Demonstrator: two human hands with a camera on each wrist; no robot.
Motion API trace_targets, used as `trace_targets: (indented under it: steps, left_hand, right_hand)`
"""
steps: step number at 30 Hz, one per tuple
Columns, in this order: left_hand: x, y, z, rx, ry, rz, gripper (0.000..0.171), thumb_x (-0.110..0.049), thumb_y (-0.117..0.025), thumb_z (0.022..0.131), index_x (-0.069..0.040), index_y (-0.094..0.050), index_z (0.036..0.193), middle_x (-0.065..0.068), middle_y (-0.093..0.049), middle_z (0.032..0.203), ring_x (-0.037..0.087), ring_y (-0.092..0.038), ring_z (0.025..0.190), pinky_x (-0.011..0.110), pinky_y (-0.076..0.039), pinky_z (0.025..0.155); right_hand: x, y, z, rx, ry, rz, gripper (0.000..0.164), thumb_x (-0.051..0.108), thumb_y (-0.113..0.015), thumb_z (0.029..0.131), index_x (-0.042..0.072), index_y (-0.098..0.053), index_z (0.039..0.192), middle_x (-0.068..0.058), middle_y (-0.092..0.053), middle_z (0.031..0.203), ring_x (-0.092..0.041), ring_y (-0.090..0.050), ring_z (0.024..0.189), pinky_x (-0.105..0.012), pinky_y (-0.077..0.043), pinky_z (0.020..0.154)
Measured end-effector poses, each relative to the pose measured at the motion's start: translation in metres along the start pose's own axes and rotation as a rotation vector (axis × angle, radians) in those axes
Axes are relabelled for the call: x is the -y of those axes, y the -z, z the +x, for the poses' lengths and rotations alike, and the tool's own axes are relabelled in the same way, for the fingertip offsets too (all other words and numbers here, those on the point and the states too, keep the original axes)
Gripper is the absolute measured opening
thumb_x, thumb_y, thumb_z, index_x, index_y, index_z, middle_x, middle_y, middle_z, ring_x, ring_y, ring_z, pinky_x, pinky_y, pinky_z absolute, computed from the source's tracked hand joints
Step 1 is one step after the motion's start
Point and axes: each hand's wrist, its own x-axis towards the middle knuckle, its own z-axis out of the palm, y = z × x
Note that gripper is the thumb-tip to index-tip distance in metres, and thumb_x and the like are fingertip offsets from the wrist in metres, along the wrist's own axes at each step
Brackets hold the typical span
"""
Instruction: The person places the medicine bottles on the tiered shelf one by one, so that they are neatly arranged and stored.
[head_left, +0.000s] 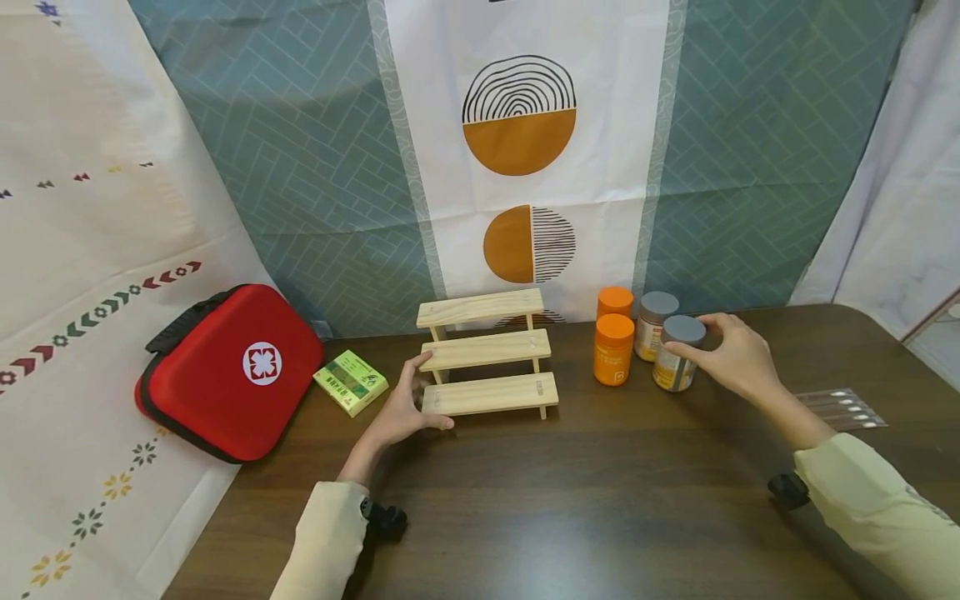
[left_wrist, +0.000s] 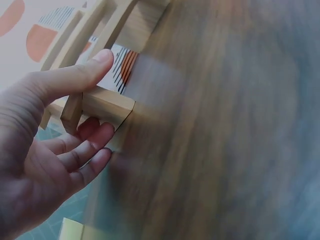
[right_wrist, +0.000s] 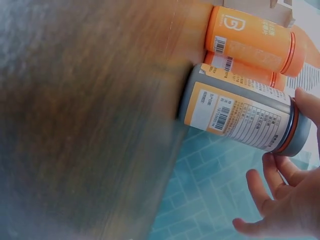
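Note:
A three-tier wooden display stand (head_left: pixel 491 393) stands against the cloth backdrop. My left hand (head_left: pixel 401 412) grips its left end; in the left wrist view the thumb (left_wrist: pixel 82 77) lies across the planks, with the fingers on the other side of the stand's end (left_wrist: pixel 107 105). To the right, my right hand (head_left: pixel 738 354) holds a grey-lidded bottle (head_left: pixel 673 371) by its lid, thumb on one side and fingertips on the other. In the right wrist view this bottle (right_wrist: pixel 240 110) shows its printed label and barcode. A second grey-lidded bottle (head_left: pixel 651 327) stands behind it.
Two orange bottles (head_left: pixel 613 358) stand one behind the other left of the grey-lidded ones. A red first-aid case (head_left: pixel 225 375) and a green-yellow box (head_left: pixel 351 383) lie at the left. A clear pack of cotton swabs (head_left: pixel 843 408) lies at the right.

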Motion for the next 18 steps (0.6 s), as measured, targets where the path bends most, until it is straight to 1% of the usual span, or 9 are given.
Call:
trace_targets:
  steps: [2,5,9,13,15,18]
  left_hand:
    - [0.003,0.0,-0.001,0.0,0.0,-0.025,0.111,-0.005,-0.086,0.071,-0.019,-0.014,0.155,0.027,-0.056,0.112,0.023,-0.063,0.089,0.031,-0.051,0.075]
    - [0.005,0.0,-0.002,-0.007,-0.01,-0.058,0.111,-0.005,-0.085,0.071,-0.022,-0.015,0.156,0.027,-0.057,0.111,0.021,-0.062,0.086,0.031,-0.051,0.072]
    - [0.007,-0.001,-0.003,-0.019,-0.028,-0.079,0.11,-0.004,-0.085,0.072,-0.023,-0.016,0.156,0.027,-0.057,0.11,0.021,-0.062,0.084,0.032,-0.051,0.072]
    - [0.009,-0.002,-0.003,-0.043,-0.036,-0.089,0.11,-0.002,-0.085,0.071,-0.025,-0.019,0.155,0.027,-0.056,0.114,0.021,-0.062,0.088,0.033,-0.051,0.076]
    - [0.01,-0.003,-0.003,-0.057,-0.03,-0.1,0.109,-0.001,-0.085,0.07,-0.026,-0.021,0.155,0.026,-0.056,0.117,0.021,-0.061,0.091,0.033,-0.051,0.078]
    - [0.011,-0.003,-0.003,-0.068,-0.021,-0.114,0.107,0.0,-0.084,0.071,-0.025,-0.022,0.155,0.026,-0.055,0.121,0.022,-0.061,0.094,0.033,-0.051,0.079]
  right_hand:
    - [0.001,0.001,0.0,0.003,-0.014,0.012,0.068,0.05,-0.071,0.084,-0.006,-0.057,0.122,-0.029,-0.058,0.118,-0.043,-0.053,0.108,-0.059,-0.041,0.087]
    - [0.003,0.006,0.001,-0.008,-0.024,0.032,0.068,0.049,-0.071,0.085,-0.006,-0.057,0.122,-0.029,-0.058,0.117,-0.043,-0.052,0.108,-0.058,-0.042,0.087]
    - [0.009,0.014,0.003,-0.032,-0.02,0.06,0.067,0.047,-0.071,0.085,-0.005,-0.056,0.123,-0.029,-0.058,0.118,-0.043,-0.052,0.108,-0.056,-0.041,0.086]
    - [0.016,0.022,0.006,-0.051,-0.017,0.083,0.066,0.046,-0.071,0.085,-0.005,-0.055,0.125,-0.029,-0.057,0.121,-0.043,-0.052,0.11,-0.057,-0.04,0.087]
    - [0.021,0.025,0.008,-0.061,-0.011,0.092,0.066,0.046,-0.071,0.085,-0.004,-0.056,0.125,-0.029,-0.057,0.121,-0.043,-0.052,0.111,-0.057,-0.04,0.087]
    - [0.029,0.028,0.011,-0.073,-0.003,0.105,0.065,0.045,-0.071,0.085,-0.003,-0.056,0.125,-0.028,-0.058,0.122,-0.043,-0.052,0.112,-0.054,-0.04,0.086]
